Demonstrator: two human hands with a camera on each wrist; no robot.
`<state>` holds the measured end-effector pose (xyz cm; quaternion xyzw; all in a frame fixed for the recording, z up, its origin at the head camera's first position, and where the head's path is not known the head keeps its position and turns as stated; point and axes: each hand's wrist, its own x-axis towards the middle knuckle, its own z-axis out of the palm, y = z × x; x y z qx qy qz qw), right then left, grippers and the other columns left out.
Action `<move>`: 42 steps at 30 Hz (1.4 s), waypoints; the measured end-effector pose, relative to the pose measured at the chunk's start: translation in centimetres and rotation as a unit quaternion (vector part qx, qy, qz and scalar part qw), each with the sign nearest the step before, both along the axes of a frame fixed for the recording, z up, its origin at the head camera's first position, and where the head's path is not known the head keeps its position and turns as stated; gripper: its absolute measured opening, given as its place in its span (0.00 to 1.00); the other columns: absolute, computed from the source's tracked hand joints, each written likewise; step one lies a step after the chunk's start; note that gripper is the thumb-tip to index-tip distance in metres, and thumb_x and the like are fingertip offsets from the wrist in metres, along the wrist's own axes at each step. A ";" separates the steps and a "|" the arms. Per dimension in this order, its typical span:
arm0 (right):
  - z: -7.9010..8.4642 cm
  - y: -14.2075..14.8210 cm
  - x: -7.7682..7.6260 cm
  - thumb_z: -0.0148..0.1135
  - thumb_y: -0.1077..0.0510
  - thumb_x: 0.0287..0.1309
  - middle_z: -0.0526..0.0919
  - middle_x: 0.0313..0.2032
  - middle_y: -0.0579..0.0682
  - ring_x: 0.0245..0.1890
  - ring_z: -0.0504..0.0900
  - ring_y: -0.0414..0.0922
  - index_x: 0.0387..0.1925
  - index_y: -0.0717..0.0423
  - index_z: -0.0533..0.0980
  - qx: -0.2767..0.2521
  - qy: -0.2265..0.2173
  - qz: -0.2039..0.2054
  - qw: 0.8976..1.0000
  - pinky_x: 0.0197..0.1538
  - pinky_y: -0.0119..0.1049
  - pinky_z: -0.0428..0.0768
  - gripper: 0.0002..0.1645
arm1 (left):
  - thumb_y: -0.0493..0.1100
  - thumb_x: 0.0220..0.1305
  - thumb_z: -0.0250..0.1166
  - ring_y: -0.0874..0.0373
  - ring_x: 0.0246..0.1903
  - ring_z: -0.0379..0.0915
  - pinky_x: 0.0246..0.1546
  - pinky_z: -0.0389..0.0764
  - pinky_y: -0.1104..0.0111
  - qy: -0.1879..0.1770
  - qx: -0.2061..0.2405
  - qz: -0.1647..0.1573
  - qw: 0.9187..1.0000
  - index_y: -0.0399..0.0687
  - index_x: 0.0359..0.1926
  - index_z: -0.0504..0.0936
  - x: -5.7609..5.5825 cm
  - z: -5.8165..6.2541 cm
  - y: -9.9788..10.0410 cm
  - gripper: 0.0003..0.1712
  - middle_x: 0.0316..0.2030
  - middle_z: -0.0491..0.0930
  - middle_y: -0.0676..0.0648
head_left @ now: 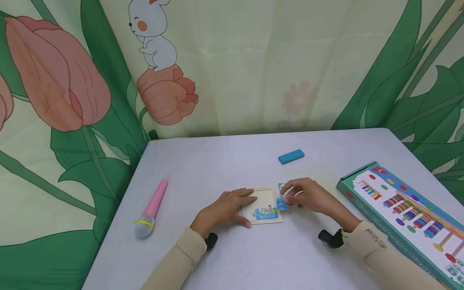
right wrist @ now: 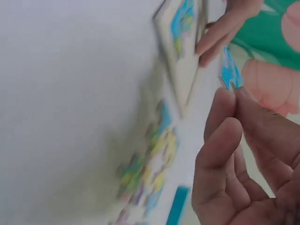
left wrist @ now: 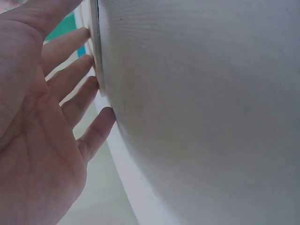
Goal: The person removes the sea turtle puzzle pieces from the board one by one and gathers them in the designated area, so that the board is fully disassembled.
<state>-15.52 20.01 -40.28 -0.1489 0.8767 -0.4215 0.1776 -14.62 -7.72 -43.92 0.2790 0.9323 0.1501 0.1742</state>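
Observation:
A shallow wooden puzzle tray [head_left: 261, 197] lies on the table, with a few joined blue picture pieces [head_left: 266, 212] along its near side. My left hand [head_left: 225, 207] rests at the tray's left side, fingers extended over its edge; in the left wrist view the fingertips [left wrist: 84, 61] touch the rim. Between thumb and index finger my right hand [head_left: 308, 195] pinches a blue puzzle piece [right wrist: 229, 70], just right of the tray. Several loose puzzle pieces [right wrist: 154, 161] lie on the table under the right hand, blurred in the right wrist view and mostly hidden in the head view.
A blue rectangular block [head_left: 291, 156] lies towards the back of the table. To the left is a pink toy microphone [head_left: 154, 207]. A large toy box [head_left: 406, 221] with printed coloured rings takes up the right side, near the right forearm. A printed curtain [head_left: 246, 72] hangs behind.

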 end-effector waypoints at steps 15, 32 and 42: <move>-1.7 0.9 1.0 0.72 0.69 0.56 0.80 0.27 0.48 0.26 0.76 0.44 0.39 0.60 0.86 0.084 -0.002 -0.038 0.996 0.27 0.35 0.77 0.08 | 0.59 0.56 0.77 0.56 0.78 0.47 0.75 0.56 0.55 0.000 0.007 0.013 1.000 0.60 0.77 0.66 0.2 -0.1 -0.1 0.50 0.78 0.57 0.55; -1.1 -3.5 2.0 0.72 0.70 0.56 0.78 0.28 0.45 0.32 0.74 0.43 0.36 0.57 0.86 0.136 0.063 0.008 0.989 0.33 0.34 0.75 0.08 | 0.58 0.58 0.77 0.55 0.78 0.48 0.74 0.57 0.54 -0.007 0.021 0.000 1.000 0.57 0.77 0.67 0.1 0.2 -0.1 0.48 0.78 0.58 0.53; -1.9 -6.4 1.6 0.75 0.66 0.56 0.83 0.35 0.44 0.36 0.79 0.42 0.42 0.61 0.88 0.115 0.094 0.056 0.987 0.40 0.35 0.78 0.10 | 0.60 0.57 0.76 0.56 0.77 0.50 0.73 0.58 0.55 -0.001 0.020 -0.010 1.000 0.57 0.77 0.67 0.0 0.1 -0.2 0.49 0.78 0.58 0.52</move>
